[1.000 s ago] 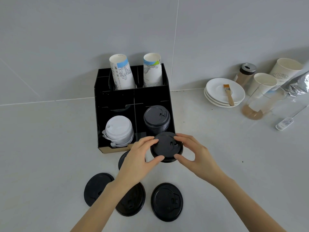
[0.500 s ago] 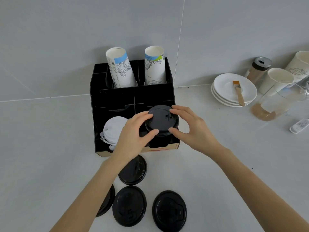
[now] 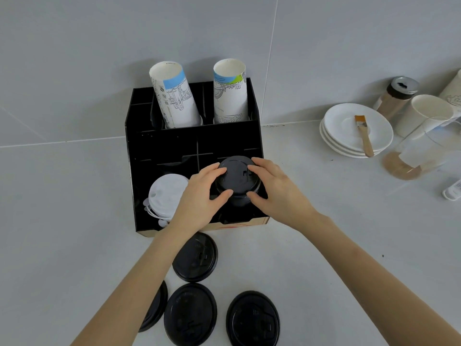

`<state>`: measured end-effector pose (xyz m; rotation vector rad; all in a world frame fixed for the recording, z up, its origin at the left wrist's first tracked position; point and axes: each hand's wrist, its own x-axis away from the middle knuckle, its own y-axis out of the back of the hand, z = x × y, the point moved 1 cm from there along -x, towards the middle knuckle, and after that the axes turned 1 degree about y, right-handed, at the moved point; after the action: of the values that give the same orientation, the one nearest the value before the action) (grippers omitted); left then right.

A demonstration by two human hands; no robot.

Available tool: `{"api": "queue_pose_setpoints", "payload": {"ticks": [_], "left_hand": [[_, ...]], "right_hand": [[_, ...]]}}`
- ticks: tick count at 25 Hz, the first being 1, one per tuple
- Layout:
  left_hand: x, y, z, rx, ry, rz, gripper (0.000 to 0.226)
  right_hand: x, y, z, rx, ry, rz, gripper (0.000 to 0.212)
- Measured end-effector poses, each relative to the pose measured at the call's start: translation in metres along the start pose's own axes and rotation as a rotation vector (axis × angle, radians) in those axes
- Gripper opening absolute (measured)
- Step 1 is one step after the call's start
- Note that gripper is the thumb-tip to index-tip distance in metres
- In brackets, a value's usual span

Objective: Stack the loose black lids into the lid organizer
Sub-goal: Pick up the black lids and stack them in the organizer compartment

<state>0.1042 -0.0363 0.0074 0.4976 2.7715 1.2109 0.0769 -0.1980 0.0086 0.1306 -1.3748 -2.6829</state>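
Observation:
A black lid organizer (image 3: 159,146) stands against the wall. Its front right compartment holds a stack of black lids, and a black lid (image 3: 235,176) sits on top of that stack. My left hand (image 3: 199,198) grips the lid's left edge and my right hand (image 3: 274,191) grips its right edge. Several loose black lids lie on the counter in front: one near the organizer (image 3: 195,257), one below it (image 3: 190,313), one to the right (image 3: 253,319), and one partly hidden under my left forearm (image 3: 156,308).
White lids (image 3: 166,193) fill the front left compartment. Two paper cup stacks (image 3: 174,96) (image 3: 230,92) stand in the back slots. To the right are stacked white saucers (image 3: 346,131) with a brush (image 3: 364,134), a shaker jar (image 3: 398,97), white cups (image 3: 427,111) and a glass pitcher (image 3: 424,151).
Both hands carried the black lid up from the counter's front edge and over the front right compartment, bringing it down onto the stack of black lids there.

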Motion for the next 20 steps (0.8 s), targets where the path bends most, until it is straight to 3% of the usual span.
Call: {"api": "queue_pose_setpoints", "payload": {"ticks": [3,11,20], "left_hand": [[0.0,-0.003,0.001,-0.026,0.013,0.005,0.048],[0.005,-0.001,-0.001,-0.022,0.006,0.024,0.051],[0.051,0.023,0.006,0.057,0.0,-0.086,0.042]], "right_hand": [[0.002,-0.008,0.003,0.106,-0.001,0.02,0.057],[0.013,-0.011,0.005,-0.014,-0.005,-0.002,0.062],[0.039,-0.01,0.03,-0.149,0.08,-0.17,0.046]]}}
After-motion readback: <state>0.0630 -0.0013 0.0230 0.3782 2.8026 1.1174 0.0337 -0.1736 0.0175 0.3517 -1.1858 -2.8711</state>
